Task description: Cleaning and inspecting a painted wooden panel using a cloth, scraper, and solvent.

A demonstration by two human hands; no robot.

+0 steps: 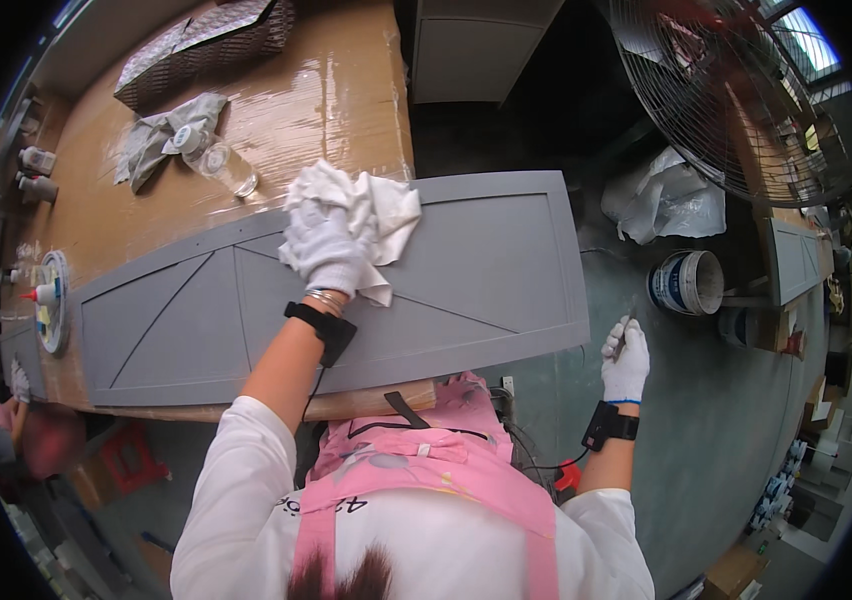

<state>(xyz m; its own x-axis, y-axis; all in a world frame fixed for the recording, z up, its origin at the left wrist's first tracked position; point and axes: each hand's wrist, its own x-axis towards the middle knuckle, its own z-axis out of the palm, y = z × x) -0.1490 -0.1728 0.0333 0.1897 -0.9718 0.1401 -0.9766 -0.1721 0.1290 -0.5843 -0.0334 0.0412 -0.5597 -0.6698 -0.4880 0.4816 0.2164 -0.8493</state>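
Note:
A long grey panel (476,240) with raised framing and diagonal grooves lies across the table in front of me. My left hand (328,250), in a white glove, presses a crumpled white cloth (394,212) against the panel's upper middle. The cloth bunches out around the fingers. Off the panel's right end, above the floor, is my right hand (626,362), also gloved. Its fingers are closed together, with the tips pointing up; a small dark bit shows at the tips, too small to name.
On the brown, film-covered table (346,90) are a clear bottle (221,162), a grey rag (151,145) and a patterned box (206,50). Rightward stand a large fan (716,100), a plastic bag (671,205) and a paint bucket (686,282). Another person's gloved hand (20,382) shows far left.

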